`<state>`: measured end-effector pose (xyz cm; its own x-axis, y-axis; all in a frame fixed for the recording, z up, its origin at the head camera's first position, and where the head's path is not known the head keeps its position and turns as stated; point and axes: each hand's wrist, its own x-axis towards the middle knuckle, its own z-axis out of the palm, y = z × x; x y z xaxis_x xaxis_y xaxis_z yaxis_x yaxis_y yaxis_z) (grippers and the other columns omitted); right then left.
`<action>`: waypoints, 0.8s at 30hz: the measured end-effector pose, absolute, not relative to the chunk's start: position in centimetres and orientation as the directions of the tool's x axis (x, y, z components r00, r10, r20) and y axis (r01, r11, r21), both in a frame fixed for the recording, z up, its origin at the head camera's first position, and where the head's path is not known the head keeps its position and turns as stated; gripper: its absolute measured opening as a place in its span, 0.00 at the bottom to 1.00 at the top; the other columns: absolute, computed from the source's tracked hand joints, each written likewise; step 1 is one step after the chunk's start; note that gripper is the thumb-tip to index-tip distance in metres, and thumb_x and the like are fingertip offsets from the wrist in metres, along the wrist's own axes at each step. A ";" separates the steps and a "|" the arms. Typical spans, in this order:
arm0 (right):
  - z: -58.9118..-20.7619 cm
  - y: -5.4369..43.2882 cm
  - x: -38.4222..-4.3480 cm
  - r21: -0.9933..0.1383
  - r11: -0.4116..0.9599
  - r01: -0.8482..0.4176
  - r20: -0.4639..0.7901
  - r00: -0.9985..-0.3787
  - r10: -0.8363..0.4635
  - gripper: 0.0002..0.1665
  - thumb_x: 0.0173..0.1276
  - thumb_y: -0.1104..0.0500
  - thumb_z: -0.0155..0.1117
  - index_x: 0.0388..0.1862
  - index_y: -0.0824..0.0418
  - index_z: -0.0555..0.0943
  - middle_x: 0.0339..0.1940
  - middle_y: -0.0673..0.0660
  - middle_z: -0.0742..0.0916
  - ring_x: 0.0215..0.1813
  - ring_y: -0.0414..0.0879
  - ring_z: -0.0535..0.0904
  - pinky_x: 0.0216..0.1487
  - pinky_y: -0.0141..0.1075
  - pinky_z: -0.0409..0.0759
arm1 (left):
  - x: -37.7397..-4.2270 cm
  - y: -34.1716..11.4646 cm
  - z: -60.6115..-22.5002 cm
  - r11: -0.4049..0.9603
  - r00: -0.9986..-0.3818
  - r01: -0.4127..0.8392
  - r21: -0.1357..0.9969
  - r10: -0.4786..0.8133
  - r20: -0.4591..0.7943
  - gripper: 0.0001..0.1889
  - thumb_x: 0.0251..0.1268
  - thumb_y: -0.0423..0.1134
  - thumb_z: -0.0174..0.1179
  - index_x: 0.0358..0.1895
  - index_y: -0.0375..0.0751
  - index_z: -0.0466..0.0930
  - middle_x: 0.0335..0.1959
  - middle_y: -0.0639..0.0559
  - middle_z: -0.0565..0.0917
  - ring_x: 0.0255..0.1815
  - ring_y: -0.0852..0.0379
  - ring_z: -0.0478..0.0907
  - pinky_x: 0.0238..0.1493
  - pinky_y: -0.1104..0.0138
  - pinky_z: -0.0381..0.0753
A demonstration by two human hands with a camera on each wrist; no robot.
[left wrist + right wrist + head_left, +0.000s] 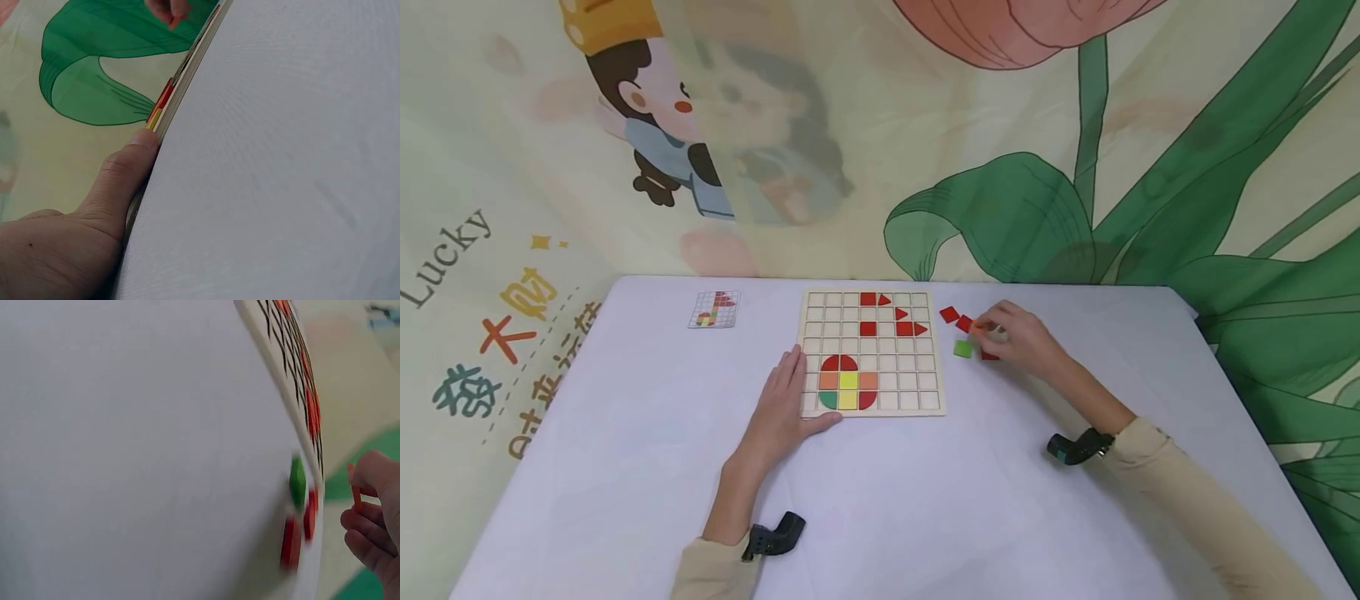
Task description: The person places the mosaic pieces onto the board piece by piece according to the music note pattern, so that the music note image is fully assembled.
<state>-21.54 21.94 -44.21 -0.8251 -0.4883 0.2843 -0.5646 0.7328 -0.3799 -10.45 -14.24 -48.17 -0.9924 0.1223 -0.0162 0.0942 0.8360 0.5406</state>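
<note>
A wooden grid board lies flat on the table, with red, orange, yellow and green pieces set in some squares. My left hand rests at its lower left corner, fingers straight along the left edge and thumb on the bottom edge. To the right of the board, my right hand pinches a thin orange tile between thumb and fingers, above the table. Beneath and beside this hand lie a green square tile and red tiles, one partly hidden by the hand.
A small printed card with a coloured grid pattern lies left of the board. The white-covered table ends at a patterned cloth backdrop. Each wrist wears a black camera mount.
</note>
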 end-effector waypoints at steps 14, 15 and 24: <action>-44.2 8.6 -23.0 -0.310 0.572 -0.760 0.073 -0.619 -0.782 0.12 0.66 0.54 0.67 0.45 0.57 0.86 0.45 0.53 0.86 0.49 0.45 0.80 0.54 0.32 0.82 | -10.4 -14.2 -48.2 0.836 -0.992 0.088 0.541 0.121 -0.026 0.59 0.50 0.57 0.71 0.78 0.37 0.43 0.80 0.42 0.45 0.81 0.43 0.42 0.74 0.46 0.60; -44.2 8.4 -23.0 -0.301 0.563 -0.769 0.071 -0.607 -0.791 0.12 0.66 0.54 0.66 0.45 0.57 0.86 0.45 0.53 0.86 0.49 0.45 0.80 0.55 0.33 0.81 | -10.4 -14.2 -48.2 0.837 -0.992 0.088 0.541 0.121 -0.026 0.59 0.50 0.57 0.71 0.78 0.37 0.43 0.80 0.42 0.45 0.81 0.43 0.42 0.74 0.47 0.60; -44.3 7.8 -22.9 -0.245 0.539 -0.806 0.069 -0.569 -0.819 0.11 0.67 0.55 0.66 0.43 0.59 0.86 0.44 0.54 0.85 0.46 0.45 0.79 0.49 0.32 0.82 | -10.5 -14.3 -48.0 0.840 -0.992 0.086 0.536 0.124 -0.035 0.59 0.51 0.57 0.71 0.78 0.38 0.42 0.81 0.43 0.44 0.81 0.43 0.42 0.74 0.47 0.62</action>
<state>-22.94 7.79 -44.35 -0.5692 -0.8193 0.0687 -0.8057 0.5391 -0.2453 -10.47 -14.33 -47.99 -0.9917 0.1239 -0.0351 0.0860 0.8400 0.5357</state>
